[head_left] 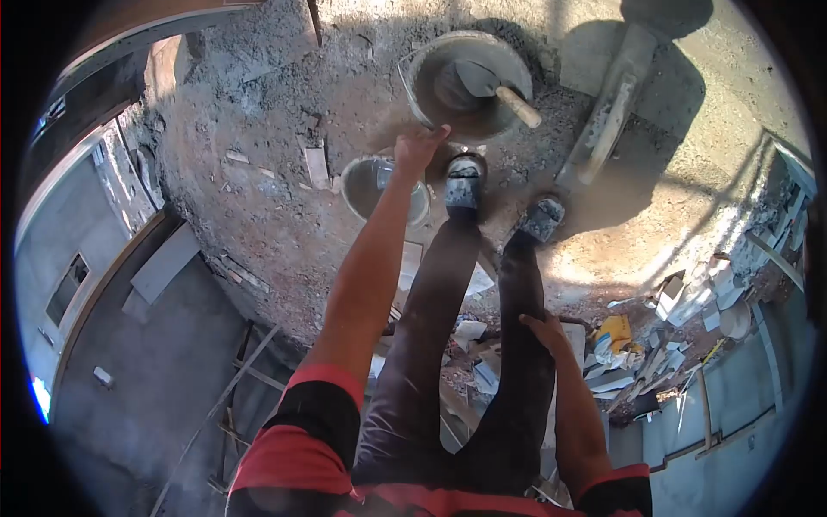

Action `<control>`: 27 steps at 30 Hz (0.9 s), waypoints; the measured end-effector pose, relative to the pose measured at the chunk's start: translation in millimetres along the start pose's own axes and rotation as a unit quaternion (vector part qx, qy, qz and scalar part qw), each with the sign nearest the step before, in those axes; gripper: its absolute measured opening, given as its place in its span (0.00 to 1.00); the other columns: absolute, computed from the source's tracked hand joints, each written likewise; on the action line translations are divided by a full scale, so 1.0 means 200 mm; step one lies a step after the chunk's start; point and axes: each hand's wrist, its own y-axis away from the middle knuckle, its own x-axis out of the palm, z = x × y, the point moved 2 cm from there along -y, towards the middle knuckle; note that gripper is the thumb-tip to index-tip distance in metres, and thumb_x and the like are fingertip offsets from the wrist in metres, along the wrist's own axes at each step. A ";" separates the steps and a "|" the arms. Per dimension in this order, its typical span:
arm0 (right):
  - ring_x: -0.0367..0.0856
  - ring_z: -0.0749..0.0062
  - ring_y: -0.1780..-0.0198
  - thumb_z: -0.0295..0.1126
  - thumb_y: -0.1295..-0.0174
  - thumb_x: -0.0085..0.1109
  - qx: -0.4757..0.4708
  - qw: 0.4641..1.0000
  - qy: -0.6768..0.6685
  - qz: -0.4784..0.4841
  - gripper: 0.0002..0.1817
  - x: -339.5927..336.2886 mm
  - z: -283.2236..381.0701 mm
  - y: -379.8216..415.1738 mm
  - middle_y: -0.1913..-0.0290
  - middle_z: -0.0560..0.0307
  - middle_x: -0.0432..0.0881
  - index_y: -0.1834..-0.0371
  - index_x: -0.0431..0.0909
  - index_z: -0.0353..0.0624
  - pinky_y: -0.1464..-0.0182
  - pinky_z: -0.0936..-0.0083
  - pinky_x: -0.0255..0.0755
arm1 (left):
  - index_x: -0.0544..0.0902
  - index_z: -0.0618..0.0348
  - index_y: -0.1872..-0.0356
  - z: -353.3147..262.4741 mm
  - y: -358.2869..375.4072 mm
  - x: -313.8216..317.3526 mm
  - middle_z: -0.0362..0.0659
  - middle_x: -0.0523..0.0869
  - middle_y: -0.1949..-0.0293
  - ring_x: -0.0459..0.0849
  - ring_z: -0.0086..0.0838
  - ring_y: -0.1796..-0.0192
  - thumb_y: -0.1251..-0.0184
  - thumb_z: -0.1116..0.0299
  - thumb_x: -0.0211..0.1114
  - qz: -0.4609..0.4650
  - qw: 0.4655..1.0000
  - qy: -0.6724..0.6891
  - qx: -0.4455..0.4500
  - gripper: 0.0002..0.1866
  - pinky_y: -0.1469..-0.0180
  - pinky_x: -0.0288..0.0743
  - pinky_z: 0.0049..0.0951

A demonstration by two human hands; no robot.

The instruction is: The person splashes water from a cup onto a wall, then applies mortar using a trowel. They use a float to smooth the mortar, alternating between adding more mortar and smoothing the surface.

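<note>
My left hand (pixel 418 148) reaches forward to the near rim of a large round mortar tub (pixel 515 69). Its thumb points right over the rim, while the other fingers look curled and are partly hidden. A trowel (pixel 476 79) lies across the tub, its wooden handle sticking out past the right rim. Under my left forearm sits a smaller bucket (pixel 362 185) with greyish contents. My right hand (pixel 543 332) rests on my right leg near the knee, thumb and fingers apart, holding nothing.
A long plastering float (pixel 607 116) lies on the rough ground right of the tub. My shoes (pixel 541 217) stand close to both containers. Broken tile and rubble (pixel 680 345) are heaped at the right, with a yellow bag (pixel 613 334). Thin poles (pixel 245 370) lean at lower left.
</note>
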 end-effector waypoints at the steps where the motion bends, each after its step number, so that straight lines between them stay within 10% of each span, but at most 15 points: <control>1: 0.79 0.42 0.25 0.50 0.38 0.74 -0.010 1.000 0.013 0.011 0.43 -0.02 0.00 -0.01 0.31 0.33 0.84 0.23 0.74 0.37 0.23 0.53 0.71 | 0.90 0.56 0.52 0.10 0.04 -0.03 0.39 0.89 0.68 0.89 0.29 0.65 0.27 0.52 0.73 -0.002 0.997 -0.058 0.054 0.17 0.64 0.82 0.33; 2: 0.79 0.42 0.25 0.49 0.38 0.73 -0.023 0.999 0.045 -0.002 0.43 -0.04 -0.01 -0.02 0.31 0.34 0.84 0.23 0.74 0.37 0.24 0.54 0.72 | 0.90 0.56 0.52 0.20 0.09 -0.06 0.40 0.88 0.70 0.89 0.29 0.68 0.24 0.51 0.70 -0.010 0.988 -0.114 0.107 0.17 0.68 0.81 0.33; 6: 0.81 0.40 0.28 0.44 0.39 0.71 -0.064 0.991 0.111 -0.026 0.39 -0.01 -0.02 0.01 0.32 0.33 0.85 0.26 0.76 0.35 0.26 0.54 0.75 | 0.91 0.66 0.57 0.26 0.64 -0.42 0.47 0.94 0.62 0.93 0.27 0.62 0.24 0.50 0.72 -0.003 0.965 0.224 -0.135 0.23 0.63 0.85 0.29; 13: 0.87 0.37 0.38 0.44 0.37 0.65 -0.019 0.957 0.281 -0.072 0.22 -0.12 0.01 0.02 0.46 0.33 0.90 0.49 0.91 0.38 0.34 0.52 0.80 | 0.88 0.66 0.46 0.47 1.00 -0.50 0.46 0.93 0.61 0.93 0.29 0.60 0.25 0.67 0.70 -0.002 0.976 0.110 -0.190 0.14 0.60 0.86 0.31; 14: 0.89 0.37 0.41 0.46 0.37 0.65 -0.111 0.918 0.378 -0.048 0.21 -0.18 -0.08 -0.16 0.50 0.35 0.92 0.53 0.92 0.39 0.37 0.52 0.82 | 0.88 0.66 0.47 0.43 1.05 -0.49 0.48 0.93 0.59 0.93 0.30 0.57 0.23 0.67 0.69 0.029 0.969 0.009 -0.244 0.13 0.58 0.88 0.35; 15: 0.90 0.36 0.44 0.48 0.36 0.65 -0.212 0.858 0.468 -0.015 0.20 -0.23 -0.12 -0.33 0.55 0.37 0.93 0.57 0.93 0.41 0.39 0.52 0.83 | 0.88 0.65 0.45 0.49 1.13 -0.41 0.51 0.94 0.54 0.94 0.33 0.53 0.22 0.64 0.69 0.114 0.986 -0.079 -0.098 0.15 0.53 0.88 0.38; 17: 0.94 0.47 0.53 0.48 0.37 0.74 -0.113 0.978 0.055 -0.169 0.19 -0.46 0.16 -0.35 0.61 0.42 0.94 0.56 0.94 0.43 0.45 0.54 0.85 | 0.81 0.68 0.29 0.70 1.38 -0.30 0.60 0.88 0.35 0.86 0.51 0.31 0.25 0.45 0.70 0.239 0.955 -0.173 0.003 0.37 0.26 0.76 0.42; 18: 0.94 0.53 0.55 0.45 0.38 0.77 -0.167 0.941 0.090 -0.279 0.23 -0.59 0.11 -0.68 0.60 0.41 0.94 0.46 0.91 0.40 0.47 0.58 0.85 | 0.81 0.65 0.27 0.13 1.46 -0.38 0.62 0.84 0.30 0.80 0.53 0.24 0.25 0.41 0.69 0.267 0.948 -0.076 -0.158 0.39 0.22 0.71 0.43; 20: 0.92 0.55 0.50 0.46 0.38 0.78 -0.314 0.897 0.107 -0.292 0.33 -0.89 0.39 -0.95 0.53 0.37 0.92 0.38 0.82 0.30 0.49 0.63 0.83 | 0.80 0.59 0.25 -0.06 1.64 -0.41 0.63 0.81 0.27 0.79 0.56 0.24 0.26 0.44 0.70 0.289 0.940 -0.132 -0.124 0.37 0.21 0.70 0.46; 27: 0.92 0.45 0.53 0.53 0.37 0.73 -0.227 0.892 0.004 -0.390 0.32 -1.51 1.12 -1.61 0.62 0.40 0.90 0.45 0.85 0.31 0.50 0.51 0.80 | 0.83 0.55 0.28 -0.45 1.65 -0.53 0.60 0.88 0.36 0.86 0.56 0.32 0.33 0.52 0.74 0.120 0.925 -0.207 -0.297 0.34 0.29 0.78 0.48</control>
